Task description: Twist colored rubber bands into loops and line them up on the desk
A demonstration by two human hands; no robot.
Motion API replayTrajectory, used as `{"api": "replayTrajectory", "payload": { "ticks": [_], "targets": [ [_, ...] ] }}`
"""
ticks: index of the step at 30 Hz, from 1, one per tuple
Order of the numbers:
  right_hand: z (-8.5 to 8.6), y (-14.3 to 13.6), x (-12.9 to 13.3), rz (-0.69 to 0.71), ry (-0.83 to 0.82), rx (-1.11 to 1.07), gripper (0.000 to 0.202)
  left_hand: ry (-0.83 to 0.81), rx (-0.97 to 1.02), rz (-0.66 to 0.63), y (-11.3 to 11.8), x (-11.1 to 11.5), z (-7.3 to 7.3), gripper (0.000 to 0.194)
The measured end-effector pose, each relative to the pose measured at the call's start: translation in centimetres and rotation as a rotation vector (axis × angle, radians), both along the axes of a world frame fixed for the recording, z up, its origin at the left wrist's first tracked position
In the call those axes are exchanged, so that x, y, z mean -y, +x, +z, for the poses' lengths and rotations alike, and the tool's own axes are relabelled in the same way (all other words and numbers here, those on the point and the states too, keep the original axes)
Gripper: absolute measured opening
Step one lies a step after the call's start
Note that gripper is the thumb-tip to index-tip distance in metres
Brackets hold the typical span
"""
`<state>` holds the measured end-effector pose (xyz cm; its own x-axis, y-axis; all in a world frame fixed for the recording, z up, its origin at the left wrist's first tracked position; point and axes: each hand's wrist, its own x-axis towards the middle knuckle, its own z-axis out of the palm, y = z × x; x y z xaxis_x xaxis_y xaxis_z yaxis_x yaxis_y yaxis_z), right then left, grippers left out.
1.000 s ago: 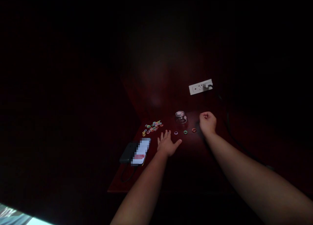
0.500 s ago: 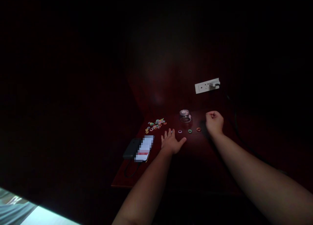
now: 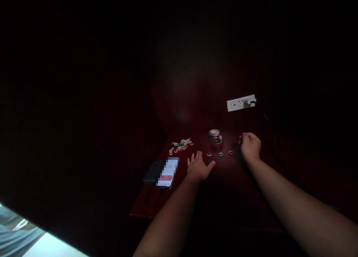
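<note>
My left hand [image 3: 200, 167] lies spread over the dark red table [image 3: 223, 190], its fingertips beside a pale blue band partly hidden by them. To its right, a purple band [image 3: 209, 154], a green band [image 3: 220, 154] and an orange band [image 3: 231, 152] lie in a spaced row. My right hand [image 3: 251, 146] is closed at the right end of this row; what its fingers hold, if anything, is hidden. Behind the row sits a clear jar [image 3: 215, 137] with pink patterning. A loose pile of coloured bands [image 3: 183, 144] lies at the back left.
A phone [image 3: 168, 172] with a lit screen lies beside a black power bank [image 3: 153, 172], with a cable looping toward the table's front edge. On the back wall is a white socket panel [image 3: 235, 104] with a plug in it. A dark cable runs along the right.
The whole view has shifted slightly, so things appear a little further right and lower. My right hand has turned a little, still closed. My left hand stays spread by the row.
</note>
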<state>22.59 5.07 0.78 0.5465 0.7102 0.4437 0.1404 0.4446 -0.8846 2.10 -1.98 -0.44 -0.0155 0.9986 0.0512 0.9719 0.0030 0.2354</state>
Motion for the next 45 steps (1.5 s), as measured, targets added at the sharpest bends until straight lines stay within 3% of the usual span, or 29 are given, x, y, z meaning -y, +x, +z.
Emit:
{"api": "replayTrajectory", "payload": {
  "ticks": [6,11,14,19,24,31,38,45],
  "targets": [
    [0.0,-0.3,0.5,-0.021,-0.027,0.131,0.036,0.020,0.022,0.005,-0.1,-0.3,-0.4,0.089],
    [0.5,-0.5,1.0,-0.022,-0.016,0.161,0.038,-0.005,0.060,0.070,-0.3,-1.0,-0.2,0.077],
    [0.6,-0.6,1.1,-0.003,-0.014,0.158,0.037,-0.035,0.068,0.044,-1.7,-2.1,1.1,0.072],
    [0.7,-0.8,1.1,0.000,-0.018,0.182,0.035,0.005,-0.173,-0.009,-5.6,-5.0,3.1,0.056],
    [0.8,-0.7,1.1,0.008,-0.022,0.160,0.035,-0.056,-0.271,0.061,-8.2,-7.2,2.9,0.048],
    [0.6,-0.6,0.9,0.010,0.002,0.154,0.035,-0.081,-0.285,0.094,-8.9,-8.0,2.6,0.041],
    [0.4,1.4,-0.5,-0.011,0.111,-0.159,0.036,-0.043,-0.353,0.085,-9.9,-8.8,3.0,0.036],
    [0.2,2.9,-1.2,-0.156,0.018,-0.475,0.044,0.079,-0.396,0.004,-9.4,-8.2,3.3,0.044]
  ]
}}
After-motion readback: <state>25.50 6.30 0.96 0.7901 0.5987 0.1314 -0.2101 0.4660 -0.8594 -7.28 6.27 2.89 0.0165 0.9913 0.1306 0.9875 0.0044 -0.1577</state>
